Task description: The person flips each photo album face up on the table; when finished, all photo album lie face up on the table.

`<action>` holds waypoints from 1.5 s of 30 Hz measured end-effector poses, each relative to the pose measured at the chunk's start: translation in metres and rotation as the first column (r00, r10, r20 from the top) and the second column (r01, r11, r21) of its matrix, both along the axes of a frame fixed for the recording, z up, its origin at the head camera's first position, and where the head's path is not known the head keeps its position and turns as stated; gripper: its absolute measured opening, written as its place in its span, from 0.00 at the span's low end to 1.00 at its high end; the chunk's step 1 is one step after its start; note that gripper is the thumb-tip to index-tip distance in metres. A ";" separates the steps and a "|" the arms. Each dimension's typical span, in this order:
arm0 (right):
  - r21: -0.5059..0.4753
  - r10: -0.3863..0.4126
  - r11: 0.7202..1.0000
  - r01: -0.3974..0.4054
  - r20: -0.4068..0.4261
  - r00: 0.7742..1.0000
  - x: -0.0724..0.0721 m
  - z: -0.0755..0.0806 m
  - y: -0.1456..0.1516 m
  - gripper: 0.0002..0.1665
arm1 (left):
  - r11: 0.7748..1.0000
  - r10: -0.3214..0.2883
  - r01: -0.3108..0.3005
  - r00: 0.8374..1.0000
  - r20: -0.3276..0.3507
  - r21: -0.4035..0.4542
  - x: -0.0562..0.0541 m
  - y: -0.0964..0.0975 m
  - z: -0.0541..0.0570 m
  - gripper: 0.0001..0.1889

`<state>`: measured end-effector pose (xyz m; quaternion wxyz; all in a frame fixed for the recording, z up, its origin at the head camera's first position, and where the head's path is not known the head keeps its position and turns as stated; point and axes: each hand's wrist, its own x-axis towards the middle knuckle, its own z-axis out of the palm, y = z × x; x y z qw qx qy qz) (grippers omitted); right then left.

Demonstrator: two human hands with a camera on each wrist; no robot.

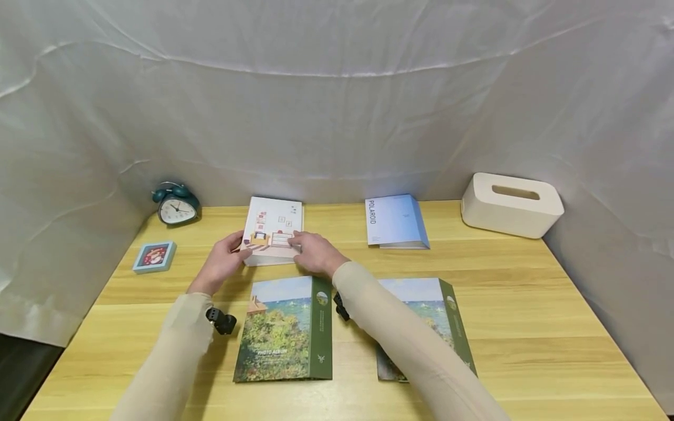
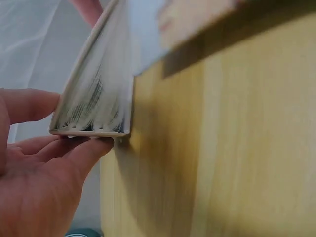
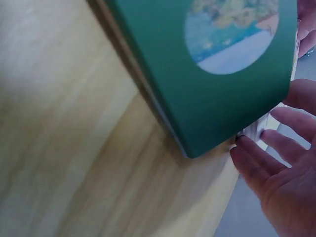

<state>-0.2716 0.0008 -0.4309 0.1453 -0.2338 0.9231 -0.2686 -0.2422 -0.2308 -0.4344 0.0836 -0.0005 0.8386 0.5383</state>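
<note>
A white photo album (image 1: 271, 213) with a drawn room scene on its cover lies at the back, left of middle. My left hand (image 1: 221, 263) grips its left side, thumb on the cover and fingers against the spine. In the left wrist view, the fanned page ends of the album (image 2: 96, 101) show beside that hand. My right hand (image 1: 316, 252) holds the opposite side, a digit reaching onto the cover. In the right wrist view, its curved fingers (image 3: 261, 160) meet the page edge, partly hidden behind a green spine (image 3: 158, 69).
Close in front lies a landscape-covered photo album (image 1: 279, 327); a similar album (image 1: 459, 327) is partly under my right forearm. Further back are a blue POLAROID album (image 1: 392, 219) and a white tissue box (image 1: 508, 210). An alarm clock (image 1: 178, 209) and small blue frame (image 1: 154, 257) sit left.
</note>
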 end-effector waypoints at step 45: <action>0.100 0.104 0.989 -0.112 0.080 0.991 0.002 0.001 0.006 0.31 | 1.000 0.027 -0.027 0.997 0.066 -0.007 0.002 -0.021 -0.011 0.31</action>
